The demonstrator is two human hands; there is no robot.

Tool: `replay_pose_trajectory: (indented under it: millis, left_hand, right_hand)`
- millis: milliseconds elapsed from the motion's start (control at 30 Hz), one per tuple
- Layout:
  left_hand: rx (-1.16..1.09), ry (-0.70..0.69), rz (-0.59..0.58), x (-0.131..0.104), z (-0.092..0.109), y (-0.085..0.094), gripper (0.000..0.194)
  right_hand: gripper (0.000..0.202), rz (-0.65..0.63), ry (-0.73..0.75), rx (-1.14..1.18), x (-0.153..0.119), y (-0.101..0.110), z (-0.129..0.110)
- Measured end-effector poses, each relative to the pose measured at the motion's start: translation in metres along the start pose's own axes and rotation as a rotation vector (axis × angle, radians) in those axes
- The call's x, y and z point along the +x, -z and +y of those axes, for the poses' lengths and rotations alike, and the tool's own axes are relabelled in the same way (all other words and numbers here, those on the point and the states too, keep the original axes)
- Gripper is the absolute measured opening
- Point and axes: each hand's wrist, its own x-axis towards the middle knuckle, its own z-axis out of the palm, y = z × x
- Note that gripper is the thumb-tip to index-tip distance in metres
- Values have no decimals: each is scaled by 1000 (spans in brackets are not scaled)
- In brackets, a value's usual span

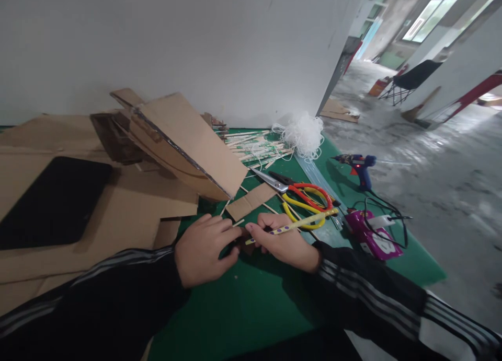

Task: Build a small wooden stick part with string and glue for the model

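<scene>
My right hand is closed around a pale yellow pencil with purple dots, which slants up to the right. Between my hands, low over the green tabletop, is a small dark brown piece of cardboard, partly covered by fingers. My left hand has its fingers bent, with thumb and forefinger at the left edge of that piece. A thin wooden stick pokes out by the left fingertips. Just beyond lies a flat cardboard strip. Scissors with red-orange handles rest beside a yellow-handled tool.
A folded cardboard structure stands behind my left hand, near a black tablet-like slab. Wooden sticks and tangled white string lie at the back. A glue gun and purple power strip occupy the right edge.
</scene>
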Motion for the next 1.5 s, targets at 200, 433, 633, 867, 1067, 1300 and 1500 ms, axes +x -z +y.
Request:
replay_pose_trajectory:
  millis: [200, 433, 633, 867, 1067, 1300, 1500]
  left_hand:
    - [-4, 4, 19, 0, 1, -1, 20]
    - [-5, 7, -20, 0, 0, 2, 21]
    - [-5, 12, -25, 1, 0, -1, 19]
    - [6, 15, -40, 0, 0, 1, 17]
    - [6, 17, -43, 1, 0, 1, 18]
    - [-1, 12, -19, -2, -1, -3, 17]
    - [-1, 12, -9, -2, -1, -4, 16]
  right_hand:
    - [37, 16, -11, 25, 1, 0, 0]
    - [36, 11, -23, 31, 1, 0, 0]
    - [37, -5, -23, 38, 0, -1, 0]
    - [38, -23, -4, 35, 0, 0, 0]
    - [38, -17, 17, 32, 0, 0, 1]
    - [38, -5, 66, 16, 1, 0, 1]
    - [39, 12, 71, 23, 0, 1, -1]
